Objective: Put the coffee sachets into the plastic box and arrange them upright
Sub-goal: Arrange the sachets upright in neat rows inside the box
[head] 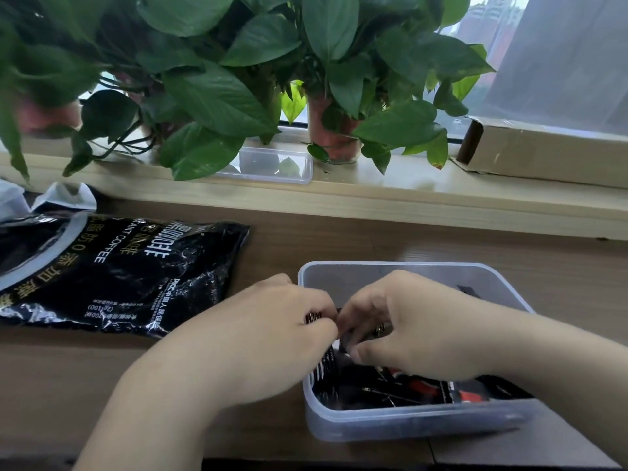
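The plastic box [411, 425] stood on the wooden worktop [85, 375], near its front edge and right of the middle. Both hands met over the box's left wall. The left hand [272, 329] had its fingers curled, pinching a small bunch of coffee sachets [426, 385] at the rim. The right hand [411, 326] was curled too, its fingertips gripping a black sachet just inside.

More sachets lay in the near half of the box, flat or leaning rather than upright, and the far half looked mostly bare. The large instant coffee bag [119, 273] lay toward the worktop's left edge and looked full. By my judgement the filling was partly done, and most of the upright arranging was left.
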Demonstrator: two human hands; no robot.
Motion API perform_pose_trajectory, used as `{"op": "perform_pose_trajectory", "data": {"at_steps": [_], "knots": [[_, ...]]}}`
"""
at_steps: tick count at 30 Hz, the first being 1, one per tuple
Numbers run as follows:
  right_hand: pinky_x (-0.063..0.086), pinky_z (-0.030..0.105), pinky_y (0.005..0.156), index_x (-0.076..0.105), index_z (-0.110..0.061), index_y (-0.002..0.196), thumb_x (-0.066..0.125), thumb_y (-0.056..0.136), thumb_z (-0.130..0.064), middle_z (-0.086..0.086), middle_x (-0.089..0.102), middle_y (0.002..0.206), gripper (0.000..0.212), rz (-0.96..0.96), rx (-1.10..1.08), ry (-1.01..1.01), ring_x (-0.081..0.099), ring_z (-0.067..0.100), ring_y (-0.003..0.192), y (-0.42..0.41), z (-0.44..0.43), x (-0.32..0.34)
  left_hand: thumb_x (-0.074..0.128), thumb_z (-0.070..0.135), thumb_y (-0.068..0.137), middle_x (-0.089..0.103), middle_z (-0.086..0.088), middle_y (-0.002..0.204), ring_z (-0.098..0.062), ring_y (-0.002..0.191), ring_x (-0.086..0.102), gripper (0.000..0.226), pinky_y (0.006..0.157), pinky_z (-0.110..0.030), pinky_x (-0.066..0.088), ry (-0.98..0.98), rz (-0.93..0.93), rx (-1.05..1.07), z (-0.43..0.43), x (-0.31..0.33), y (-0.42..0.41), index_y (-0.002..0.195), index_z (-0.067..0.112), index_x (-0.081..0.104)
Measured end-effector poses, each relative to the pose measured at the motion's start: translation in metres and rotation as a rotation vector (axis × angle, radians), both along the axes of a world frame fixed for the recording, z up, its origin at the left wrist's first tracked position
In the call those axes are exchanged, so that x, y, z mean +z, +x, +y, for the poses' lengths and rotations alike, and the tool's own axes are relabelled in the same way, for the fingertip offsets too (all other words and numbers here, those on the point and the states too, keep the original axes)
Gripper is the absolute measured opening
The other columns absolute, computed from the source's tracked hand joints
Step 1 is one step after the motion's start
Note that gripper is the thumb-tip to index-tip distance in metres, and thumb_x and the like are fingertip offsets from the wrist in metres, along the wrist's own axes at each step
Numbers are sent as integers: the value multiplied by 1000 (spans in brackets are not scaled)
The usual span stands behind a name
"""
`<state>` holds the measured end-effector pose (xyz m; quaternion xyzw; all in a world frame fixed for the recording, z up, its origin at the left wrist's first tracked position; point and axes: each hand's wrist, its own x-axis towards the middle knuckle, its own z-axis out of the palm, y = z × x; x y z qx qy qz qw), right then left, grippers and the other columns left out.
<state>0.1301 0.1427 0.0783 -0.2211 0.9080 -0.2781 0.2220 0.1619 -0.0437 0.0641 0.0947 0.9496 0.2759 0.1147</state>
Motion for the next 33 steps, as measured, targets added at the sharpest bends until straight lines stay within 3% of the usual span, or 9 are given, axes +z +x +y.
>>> {"op": "perform_pose_trajectory", "data": {"at_steps": [4,7,10,12,14,16,21,27,33], "knots": [[59,34,91,71,-15,109,52,91,8,3,77,102,35,-184,69,-8,74,15,96,-3,15,0,42,38,92,48,15,93,-7,93,52,29,79,-26,44,-115,-19,-24,11,3,1,108,49,63],[58,19,80,72,-18,107,46,89,10,-5,76,94,43,-89,123,10,72,2,81,-1,19,5,43,38,91,50,16,89,-4,88,53,27,75,-27,45,-149,-9,-5,13,3,1,103,45,66],[43,0,63,74,-31,104,54,90,-6,-14,74,89,35,305,175,152,62,-3,80,-10,22,12,44,39,90,52,17,86,-2,85,53,24,75,-26,47,-141,1,21,15,2,0,98,41,67],[41,2,71,70,-33,110,57,92,-21,-13,72,99,25,503,261,318,57,1,95,-19,22,11,45,38,90,52,17,83,-1,82,53,23,70,-25,44,-139,7,31,15,0,0,95,41,67],[47,22,88,66,-28,112,57,93,-40,-7,67,103,24,564,386,462,53,11,106,-29,21,-1,46,38,89,54,16,77,-1,77,55,22,65,-24,41,-137,10,40,16,-1,-1,92,41,67],[48,36,91,64,-22,107,53,92,-56,-4,64,102,39,559,453,601,49,17,107,-30,15,-9,46,37,89,55,14,70,-2,71,55,22,60,-23,40,-132,7,53,16,-1,-3,91,41,68],[49,40,91,64,-20,111,54,85,-68,-4,57,107,55,536,479,648,49,19,106,-31,13,-7,45,35,87,56,16,60,-1,64,55,25,55,-20,38,-112,31,89,16,-3,-4,90,41,69],[53,43,83,70,-20,94,65,81,-58,-2,63,95,40,497,423,572,57,22,97,-30,13,-9,43,33,85,55,37,57,-1,60,55,27,55,-22,39,-103,28,76,15,-6,-6,89,43,68],[48,25,83,67,-30,104,70,84,-36,-14,65,105,21,434,400,498,57,10,99,-29,16,-3,43,31,88,53,34,50,-1,52,50,27,50,-21,34,-99,41,70,15,-7,-7,89,40,68]]}}
